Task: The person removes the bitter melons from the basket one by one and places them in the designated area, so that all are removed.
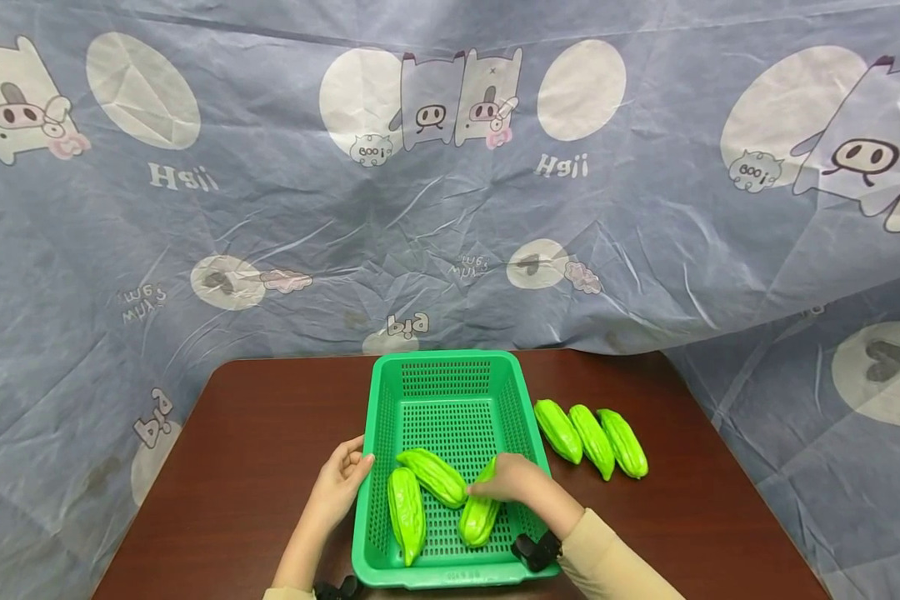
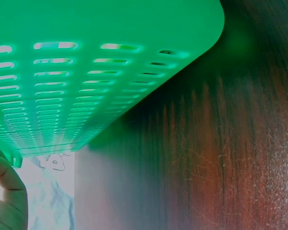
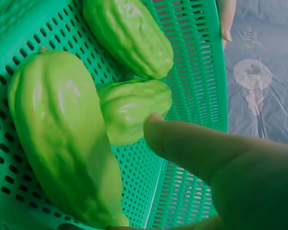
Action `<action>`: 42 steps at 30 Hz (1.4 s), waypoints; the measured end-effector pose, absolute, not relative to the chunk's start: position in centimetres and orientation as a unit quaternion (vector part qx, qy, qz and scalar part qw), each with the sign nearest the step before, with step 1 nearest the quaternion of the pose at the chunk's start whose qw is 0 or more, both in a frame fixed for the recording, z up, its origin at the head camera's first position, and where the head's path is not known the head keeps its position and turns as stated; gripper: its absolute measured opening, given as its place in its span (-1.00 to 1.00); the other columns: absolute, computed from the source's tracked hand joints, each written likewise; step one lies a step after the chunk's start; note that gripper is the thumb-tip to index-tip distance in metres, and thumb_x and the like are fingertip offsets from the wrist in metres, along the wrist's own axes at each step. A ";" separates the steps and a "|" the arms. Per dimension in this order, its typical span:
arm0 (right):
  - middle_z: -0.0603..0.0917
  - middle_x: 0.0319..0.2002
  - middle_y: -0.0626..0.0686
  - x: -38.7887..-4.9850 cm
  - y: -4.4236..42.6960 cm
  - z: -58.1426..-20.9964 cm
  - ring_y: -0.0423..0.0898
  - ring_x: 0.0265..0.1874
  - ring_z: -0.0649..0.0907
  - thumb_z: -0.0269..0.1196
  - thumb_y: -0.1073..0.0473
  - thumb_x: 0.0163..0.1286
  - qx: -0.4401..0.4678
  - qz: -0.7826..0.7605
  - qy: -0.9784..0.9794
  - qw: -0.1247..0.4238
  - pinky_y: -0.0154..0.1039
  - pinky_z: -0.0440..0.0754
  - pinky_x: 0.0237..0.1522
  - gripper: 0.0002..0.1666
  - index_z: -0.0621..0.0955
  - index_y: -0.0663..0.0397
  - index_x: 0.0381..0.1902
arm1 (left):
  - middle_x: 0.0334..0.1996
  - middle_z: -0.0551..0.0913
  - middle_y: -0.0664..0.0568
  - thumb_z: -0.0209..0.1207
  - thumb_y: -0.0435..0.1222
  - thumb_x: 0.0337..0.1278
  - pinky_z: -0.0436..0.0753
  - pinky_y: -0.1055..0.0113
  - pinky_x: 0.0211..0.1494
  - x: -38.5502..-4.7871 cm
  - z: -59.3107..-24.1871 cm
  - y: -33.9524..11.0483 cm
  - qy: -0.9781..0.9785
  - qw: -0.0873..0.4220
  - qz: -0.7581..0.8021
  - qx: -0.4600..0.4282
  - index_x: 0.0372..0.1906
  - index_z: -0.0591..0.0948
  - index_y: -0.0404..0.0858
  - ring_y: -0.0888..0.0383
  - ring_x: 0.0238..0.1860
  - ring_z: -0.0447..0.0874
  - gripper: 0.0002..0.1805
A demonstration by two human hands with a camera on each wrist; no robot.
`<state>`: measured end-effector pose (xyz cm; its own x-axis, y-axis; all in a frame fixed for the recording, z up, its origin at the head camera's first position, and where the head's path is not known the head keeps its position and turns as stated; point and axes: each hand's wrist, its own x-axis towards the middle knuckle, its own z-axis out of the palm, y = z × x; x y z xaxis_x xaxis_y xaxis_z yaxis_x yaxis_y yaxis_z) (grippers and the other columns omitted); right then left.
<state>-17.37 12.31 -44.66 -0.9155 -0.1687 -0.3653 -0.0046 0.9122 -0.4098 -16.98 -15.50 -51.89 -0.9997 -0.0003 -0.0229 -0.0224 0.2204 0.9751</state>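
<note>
A green plastic basket (image 1: 450, 575) with slotted walls stands on the table, and three bright green, ridged bitter melons lie in it. My left hand (image 1: 339, 477) holds the basket's left rim, fingers curled at the outer side. Inside the basket, my right hand (image 1: 516, 482) is over the upper end of the right-hand bitter melon (image 1: 478, 523). In the right wrist view its straight thumb (image 3: 192, 143) stands apart from that melon; most other fingers are hidden. The middle bitter melon (image 1: 435, 477) slants beside the left bitter melon (image 1: 407, 512).
Three more bitter melons (image 1: 591, 440) lie side by side on the dark brown table (image 1: 285, 417), to the right of the basket. A grey-blue curtain (image 1: 450, 225) with cartoon prints hangs behind the table and along its sides.
</note>
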 end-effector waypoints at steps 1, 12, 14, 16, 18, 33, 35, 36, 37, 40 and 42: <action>0.50 -0.45 0.11 -17.4 12.2 -44.7 -0.04 -0.48 0.43 0.39 -0.09 0.22 -0.048 -0.200 0.957 0.205 -0.15 0.43 -0.36 -0.50 0.51 0.26 -0.40 | -0.23 0.61 -0.15 0.15 -0.24 0.39 0.54 0.41 -0.17 -17.0 -51.9 -15.5 0.782 0.008 0.623 -0.007 0.38 0.35 -0.39 0.25 -0.27 0.61 -0.44; 0.51 -0.44 0.16 -17.7 10.9 -45.1 0.12 -0.53 0.66 0.45 -0.07 0.18 -0.020 -0.189 0.946 0.263 -0.20 0.49 -0.56 -0.40 0.48 0.33 -0.16 | -0.26 0.60 -0.12 0.15 -0.26 0.39 0.51 0.41 -0.25 -17.0 -51.7 -15.5 0.783 0.013 0.622 -0.007 0.36 0.35 -0.41 0.28 -0.36 0.56 -0.45; 0.50 -0.50 0.14 -17.8 10.6 -45.3 0.14 -0.49 0.72 0.46 -0.07 0.17 -0.015 -0.182 0.945 0.270 -0.21 0.53 -0.59 -0.43 0.47 0.28 -0.23 | -0.27 0.60 -0.12 0.16 -0.27 0.39 0.51 0.41 -0.26 -17.0 -51.6 -15.5 0.783 0.014 0.622 -0.006 0.36 0.35 -0.42 0.28 -0.37 0.55 -0.45; 0.51 -0.54 0.13 -18.0 10.3 -45.4 0.13 -0.47 0.74 0.48 -0.05 0.16 -0.009 -0.172 0.945 0.276 -0.18 0.62 -0.54 -0.46 0.44 0.23 -0.31 | -0.26 0.60 -0.12 0.15 -0.27 0.39 0.51 0.41 -0.26 -17.0 -51.6 -15.5 0.783 0.015 0.621 -0.007 0.36 0.35 -0.42 0.29 -0.37 0.55 -0.45; 0.51 -0.54 0.14 -18.1 10.1 -45.5 0.13 -0.46 0.75 0.48 -0.03 0.17 -0.002 -0.166 0.945 0.284 -0.15 0.68 -0.47 -0.44 0.45 0.26 -0.23 | -0.26 0.60 -0.12 0.15 -0.27 0.39 0.51 0.41 -0.26 -17.0 -51.6 -15.5 0.784 0.016 0.620 -0.007 0.36 0.35 -0.43 0.28 -0.37 0.55 -0.45; 0.55 -0.54 0.18 -18.6 10.0 -46.1 0.12 -0.46 0.77 0.48 0.10 0.19 0.015 -0.181 0.937 0.298 -0.16 0.72 -0.40 -0.55 0.47 0.30 -0.33 | -0.27 0.59 -0.11 0.15 -0.28 0.38 0.50 0.41 -0.26 -17.1 -51.8 -15.5 0.789 0.016 0.614 -0.012 0.36 0.36 -0.41 0.28 -0.37 0.53 -0.46; 0.55 -0.54 0.18 -18.6 10.1 -45.9 0.13 -0.46 0.77 0.48 0.11 0.18 0.016 -0.191 0.937 0.292 -0.15 0.73 -0.40 -0.54 0.48 0.33 -0.28 | -0.27 0.59 -0.10 0.15 -0.28 0.39 0.49 0.41 -0.27 -17.1 -51.8 -15.4 0.789 0.017 0.614 -0.012 0.36 0.35 -0.41 0.28 -0.38 0.53 -0.46; 0.56 -0.54 0.19 -18.6 10.2 -45.7 0.13 -0.46 0.77 0.48 0.12 0.18 0.014 -0.195 0.937 0.288 -0.14 0.73 -0.39 -0.53 0.48 0.34 -0.26 | -0.27 0.59 -0.10 0.15 -0.28 0.39 0.49 0.41 -0.27 -17.1 -51.7 -15.4 0.789 0.017 0.615 -0.011 0.36 0.35 -0.42 0.28 -0.38 0.53 -0.46; 0.55 -0.53 0.18 -18.6 10.2 -45.5 0.14 -0.46 0.77 0.47 0.12 0.19 0.014 -0.201 0.937 0.286 -0.13 0.73 -0.38 -0.54 0.47 0.33 -0.26 | -0.27 0.58 -0.10 0.15 -0.28 0.39 0.49 0.41 -0.27 -17.0 -51.7 -15.4 0.788 0.017 0.615 -0.011 0.36 0.35 -0.42 0.28 -0.38 0.52 -0.46; 0.56 -0.54 0.16 -18.7 10.5 -44.8 0.13 -0.48 0.76 0.46 0.12 0.20 0.006 -0.214 0.937 0.276 -0.12 0.72 -0.39 -0.58 0.45 0.26 -0.33 | -0.28 0.59 -0.10 0.15 -0.28 0.39 0.50 0.41 -0.28 -17.0 -51.7 -15.5 0.786 0.014 0.618 -0.010 0.35 0.36 -0.42 0.29 -0.38 0.54 -0.46; 0.55 -0.53 0.15 -18.8 10.8 -44.4 0.13 -0.49 0.76 0.45 0.10 0.21 0.000 -0.222 0.937 0.271 -0.14 0.71 -0.43 -0.57 0.45 0.24 -0.30 | -0.28 0.60 -0.13 0.14 -0.28 0.39 0.52 0.41 -0.28 -17.0 -51.7 -15.5 0.787 0.010 0.617 -0.005 0.35 0.36 -0.44 0.29 -0.38 0.55 -0.46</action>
